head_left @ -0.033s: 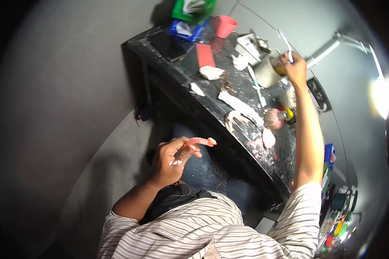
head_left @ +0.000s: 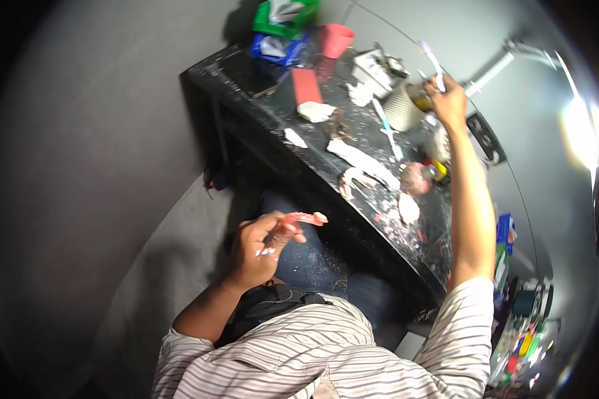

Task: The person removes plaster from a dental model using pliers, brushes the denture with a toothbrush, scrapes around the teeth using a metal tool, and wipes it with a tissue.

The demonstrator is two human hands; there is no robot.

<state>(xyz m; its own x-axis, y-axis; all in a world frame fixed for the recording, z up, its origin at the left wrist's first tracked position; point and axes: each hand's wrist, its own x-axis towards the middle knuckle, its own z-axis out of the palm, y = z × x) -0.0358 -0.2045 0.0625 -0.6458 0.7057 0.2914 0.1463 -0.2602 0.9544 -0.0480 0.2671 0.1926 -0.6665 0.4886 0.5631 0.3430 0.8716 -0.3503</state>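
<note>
My left hand [head_left: 254, 251] is raised in front of my lap, thumb and fingers pinched on a curved pink denture piece [head_left: 302, 218] with a pale tip at its free end. White specks mark that hand. At the far right of the table, my right hand [head_left: 450, 105] is closed round a slim white-and-purple handle [head_left: 434, 61], possibly a toothbrush, pointing up and left. Its fingers are over the mouth of a ribbed pale cup [head_left: 399, 110], with something yellow partly hidden behind them. A white-and-teal toothbrush [head_left: 387, 130] lies just left of the cup.
On the black table [head_left: 246, 110] are a white roll [head_left: 361, 162], a horseshoe-shaped pale piece [head_left: 347, 183], a pinkish round object [head_left: 416, 178] and a pink cup [head_left: 337, 41]. Green and blue packs [head_left: 279, 48] stand at the back. A lit lamp [head_left: 582, 136] shines at right.
The table and its objects have shifted slightly left in the view. Both hands keep their grips, and my right hand stays by the ribbed cup.
</note>
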